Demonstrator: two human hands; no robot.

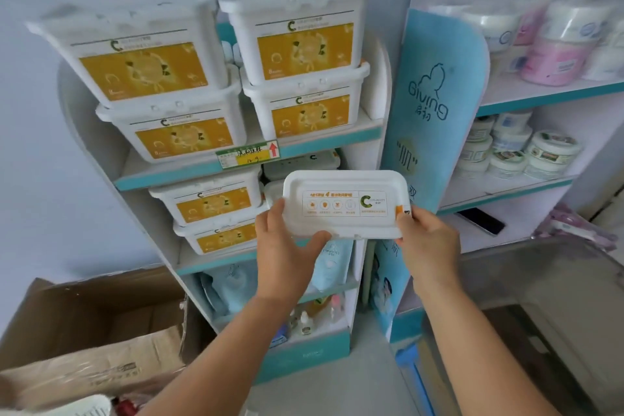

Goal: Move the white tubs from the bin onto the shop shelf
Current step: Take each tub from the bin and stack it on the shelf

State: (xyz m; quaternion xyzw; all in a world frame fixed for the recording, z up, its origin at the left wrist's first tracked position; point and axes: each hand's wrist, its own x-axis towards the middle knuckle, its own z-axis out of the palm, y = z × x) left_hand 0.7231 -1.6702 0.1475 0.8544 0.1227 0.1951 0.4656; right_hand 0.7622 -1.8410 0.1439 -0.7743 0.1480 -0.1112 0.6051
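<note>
Both hands grip tub, hiding its body.

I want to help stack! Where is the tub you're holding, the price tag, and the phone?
Held tub (pixel 344 203), head view, middle of its lid.
Price tag (pixel 248 154), head view, centre of the label on the shelf edge.
Phone (pixel 481 220), head view, its dark screen.

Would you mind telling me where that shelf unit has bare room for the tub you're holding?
The held tub fits best right of the lower stack, above the low tubs. The upper shelf is crowded with two double stacks.
</note>
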